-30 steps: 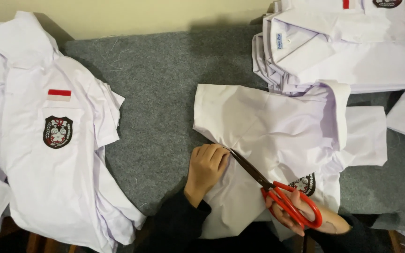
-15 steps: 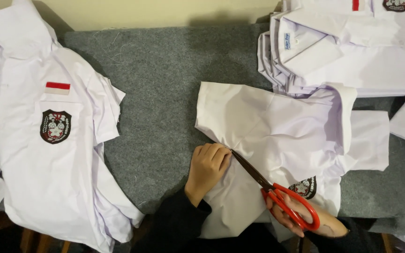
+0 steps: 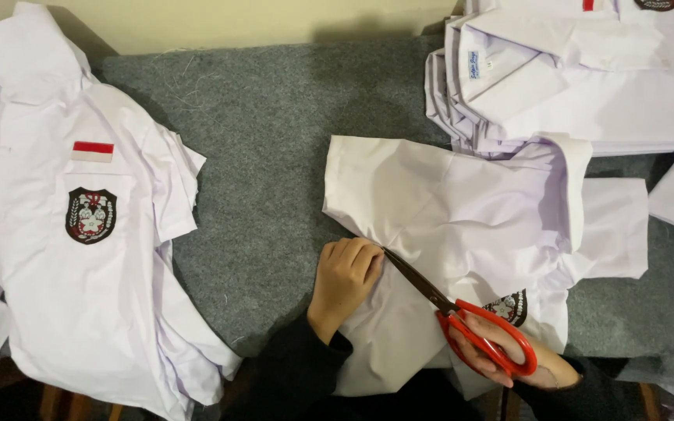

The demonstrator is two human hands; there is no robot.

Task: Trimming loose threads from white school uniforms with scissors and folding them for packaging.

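Grey felt [image 3: 274, 156] covers the worktable, with a pale wall along its far edge. Near the front, right of centre, a white shirt [image 3: 470, 226] lies flat and crumpled, a dark crest patch on it just beside the scissor handles. The left hand [image 3: 346, 277] rests on the shirt's left edge, fingers curled and pressing the cloth down. The right hand [image 3: 509, 359] is closed through the red handles of the scissors [image 3: 462, 323], whose dark blades lie nearly closed across the shirt, the tip touching or almost touching the left fingertips. Both arms wear dark sleeves. Beyond the shirt, at the far right corner, sits a stack [image 3: 571, 78] of folded white shirts, its near edge overlapped by the worked shirt's collar. Well apart to the left, a pile [image 3: 64, 257] of white shirts spreads over the table edge, the top one showing a red-and-white strip above a dark crest.
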